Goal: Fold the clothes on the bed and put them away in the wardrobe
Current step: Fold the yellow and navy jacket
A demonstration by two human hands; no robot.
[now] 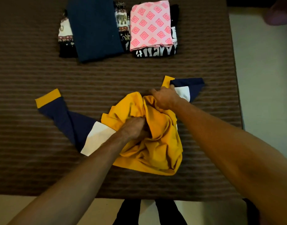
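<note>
A yellow sweatshirt (157,143) with navy and white sleeves lies bunched near the front edge of the brown striped bed (34,168). The left hand (136,127) grips its yellow cloth in the middle. The right hand (165,98) pinches the right sleeve. Farther back lie a folded navy garment (94,28) and a folded pink patterned garment (150,25).

bare bed (34,75) left, folded stacks (94,28) beyond — obstacles
</note>
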